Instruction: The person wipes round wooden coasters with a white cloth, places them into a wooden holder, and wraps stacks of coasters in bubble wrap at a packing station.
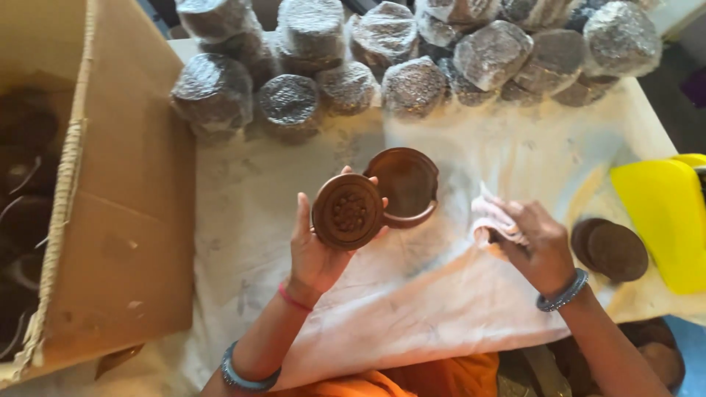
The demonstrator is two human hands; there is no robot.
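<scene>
Wooden carved box [375, 198], hinged open, is gripped by the left hand [312, 254] and best kept steady while the cloth [491, 219], pinched in the right hand [540, 246] at three o'clock, is worked gently into its grooves.

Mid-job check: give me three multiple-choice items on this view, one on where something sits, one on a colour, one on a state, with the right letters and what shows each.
1. Where do the wrapped bundles lie?
A. along the far edge of the table
B. inside the cardboard box
C. beside the right hand

2. What colour is the plastic item at the right edge?
A. blue
B. yellow
C. green

3. How does the left hand hold the round wooden box?
A. closed and flat
B. upside down on the table
C. opened, lid swung aside

Answers:
1 A, the bundles crowd the far side of the white cloth, outside the cardboard box.
2 B, it is bright yellow.
3 C, the carved lid sits beside the hollow base, both facing up, while the right hand grips a cloth rag.
</scene>
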